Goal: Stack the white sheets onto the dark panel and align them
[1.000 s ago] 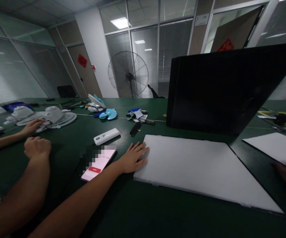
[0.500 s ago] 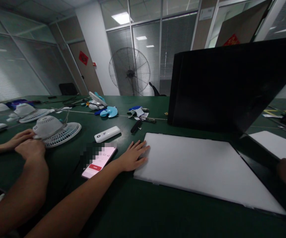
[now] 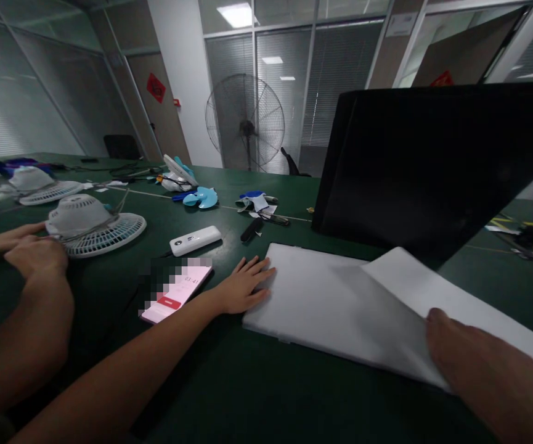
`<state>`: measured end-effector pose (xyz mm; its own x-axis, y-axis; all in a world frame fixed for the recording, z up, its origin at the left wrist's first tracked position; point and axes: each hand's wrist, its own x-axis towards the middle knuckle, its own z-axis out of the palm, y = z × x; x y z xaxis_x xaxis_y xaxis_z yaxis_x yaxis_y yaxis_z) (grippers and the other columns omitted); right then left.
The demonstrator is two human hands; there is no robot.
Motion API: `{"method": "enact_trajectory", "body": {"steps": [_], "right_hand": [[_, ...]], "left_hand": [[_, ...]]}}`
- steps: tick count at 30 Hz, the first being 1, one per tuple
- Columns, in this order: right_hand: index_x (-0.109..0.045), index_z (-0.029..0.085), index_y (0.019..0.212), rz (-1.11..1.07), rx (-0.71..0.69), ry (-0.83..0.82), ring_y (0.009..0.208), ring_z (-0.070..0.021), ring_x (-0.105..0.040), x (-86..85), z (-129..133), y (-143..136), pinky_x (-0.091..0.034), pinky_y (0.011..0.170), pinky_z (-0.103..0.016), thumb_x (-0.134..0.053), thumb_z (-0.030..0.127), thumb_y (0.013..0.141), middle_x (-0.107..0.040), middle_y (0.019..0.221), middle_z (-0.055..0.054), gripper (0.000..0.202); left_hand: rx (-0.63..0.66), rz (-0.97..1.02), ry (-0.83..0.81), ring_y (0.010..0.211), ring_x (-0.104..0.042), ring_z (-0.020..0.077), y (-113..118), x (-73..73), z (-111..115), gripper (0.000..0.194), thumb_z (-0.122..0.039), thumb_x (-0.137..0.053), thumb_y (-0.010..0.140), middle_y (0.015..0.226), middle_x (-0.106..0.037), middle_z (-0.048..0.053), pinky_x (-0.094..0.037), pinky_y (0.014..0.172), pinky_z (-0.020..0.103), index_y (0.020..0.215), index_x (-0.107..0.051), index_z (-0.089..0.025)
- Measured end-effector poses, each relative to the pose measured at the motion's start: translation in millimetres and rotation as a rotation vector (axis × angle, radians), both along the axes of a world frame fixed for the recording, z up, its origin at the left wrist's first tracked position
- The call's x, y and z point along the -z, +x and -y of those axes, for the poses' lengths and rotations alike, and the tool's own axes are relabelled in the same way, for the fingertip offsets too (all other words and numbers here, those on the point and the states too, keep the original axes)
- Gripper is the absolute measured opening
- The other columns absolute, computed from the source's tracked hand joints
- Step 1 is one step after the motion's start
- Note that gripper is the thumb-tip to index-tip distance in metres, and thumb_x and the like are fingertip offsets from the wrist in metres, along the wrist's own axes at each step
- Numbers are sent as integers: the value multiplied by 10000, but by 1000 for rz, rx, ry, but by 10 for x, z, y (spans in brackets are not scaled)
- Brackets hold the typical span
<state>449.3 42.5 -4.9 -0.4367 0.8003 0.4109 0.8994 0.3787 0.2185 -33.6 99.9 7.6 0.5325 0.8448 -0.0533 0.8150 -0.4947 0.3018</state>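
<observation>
My left hand point(image 3: 244, 285) lies with fingers spread, its fingertips on the left edge of a flat white panel point(image 3: 312, 302) with a thin dark rim. My right hand point(image 3: 483, 370) is closed on the edge of a thin white sheet point(image 3: 437, 287), held tilted above the panel's right part. That end of the panel is hidden under the sheet and hand. Behind the panel stands a large black screen-like slab point(image 3: 423, 166), leaning. Close to my left forearm lies a phone point(image 3: 178, 293) with a lit pink display.
At left, another person's hands point(image 3: 37, 250) are at a white fan housing point(image 3: 85, 225). A white oblong device point(image 3: 196, 240), a small black object point(image 3: 251, 230), blue fan blades point(image 3: 201, 198) and cloth scraps point(image 3: 257, 201) lie on the green table point(image 3: 266, 394). A standing fan point(image 3: 246, 126) is beyond.
My right hand has come in from the right edge, bringing the white sheet leftward over the panel. My left hand stays on the panel's edge. The view has shifted slightly.
</observation>
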Motion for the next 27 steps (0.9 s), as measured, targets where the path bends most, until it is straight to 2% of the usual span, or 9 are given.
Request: {"method": "enact_trajectory", "body": {"steps": [2, 4, 7, 11, 14, 18, 22, 24, 27], "right_hand": [[-733, 168, 982, 141, -28, 35, 631, -283, -682, 10, 179, -476, -544, 538, -423, -452, 96, 820, -721, 832, -185, 332], [-742, 151, 1043, 191, -161, 59, 733, -273, -715, 52, 271, -820, -595, 616, -427, -429, 62, 818, -746, 933, -170, 396], [-717, 190, 1202, 154, -391, 48, 975, -264, -728, 129, 280, -1063, -622, 764, -432, -409, 70, 872, -736, 1183, -110, 467], [-638, 229, 1365, 44, -483, -98, 1199, -263, -652, 141, 241, -1099, -594, 917, -454, -466, 244, 993, -635, 1394, -49, 410], [-560, 279, 1457, -4, -499, -258, 1284, -257, -598, 66, 226, -1073, -567, 985, -466, -481, 309, 1017, -555, 1484, -18, 448], [-472, 374, 1517, -70, -502, -446, 1380, -253, -515, -6, 192, -1016, -512, 1075, -498, -485, 356, 1032, -458, 1561, 17, 486], [-403, 376, 1559, -120, -392, -426, 1442, -309, -432, 24, 149, -930, -414, 1143, -623, -491, 462, 1023, -389, 1604, -20, 550], [-364, 376, 1579, -113, -354, -414, 1459, -332, -400, 46, 137, -891, -394, 1145, -654, -505, 539, 1002, -341, 1627, -31, 616], [-349, 392, 1582, -112, -337, -425, 1452, -335, -410, 61, 127, -862, -430, 1122, -633, -516, 581, 985, -341, 1628, -35, 648]], "left_hand": [[4, -1, 3, 1577, -91, 375, -6, 27, -12, 633, -557, -378, 1061, 1719, -131, 65, -77, 1239, 656, 1630, -263, -306], [0, -6, 2, 1579, -89, 364, -13, 53, -24, 608, -559, -308, 1077, 1720, -129, 62, -74, 1242, 647, 1626, -277, -301], [-10, 6, 5, 1584, -84, 341, -20, 66, -33, 609, -589, -232, 1081, 1720, -135, 41, -74, 1251, 621, 1621, -288, -312], [-15, -15, -3, 1582, -102, 345, 2, 51, -36, 800, -716, -366, 1006, 1717, -140, 77, -87, 1261, 589, 1644, -214, -258], [-44, -28, 0, 1582, -115, 339, 25, 64, -44, 895, -712, -428, 986, 1714, -142, 116, -76, 1269, 570, 1653, -151, -184], [-51, -2, 21, 1584, -130, 307, 21, 100, -53, 725, -488, -421, 1049, 1715, -166, 104, -81, 1274, 558, 1655, -144, -203], [-16, -9, 44, 1588, -109, 293, -1, 110, -59, 593, -281, -368, 1053, 1727, -136, 31, -86, 1265, 594, 1631, -249, -335], [-14, -13, 59, 1586, -115, 298, -3, 111, -62, 571, -244, -346, 1051, 1727, -145, 21, -98, 1264, 595, 1611, -312, -354], [-22, -5, 69, 1581, -143, 311, 5, 113, -62, 549, -276, -358, 1060, 1722, -174, 26, -112, 1264, 592, 1603, -337, -349]]}}
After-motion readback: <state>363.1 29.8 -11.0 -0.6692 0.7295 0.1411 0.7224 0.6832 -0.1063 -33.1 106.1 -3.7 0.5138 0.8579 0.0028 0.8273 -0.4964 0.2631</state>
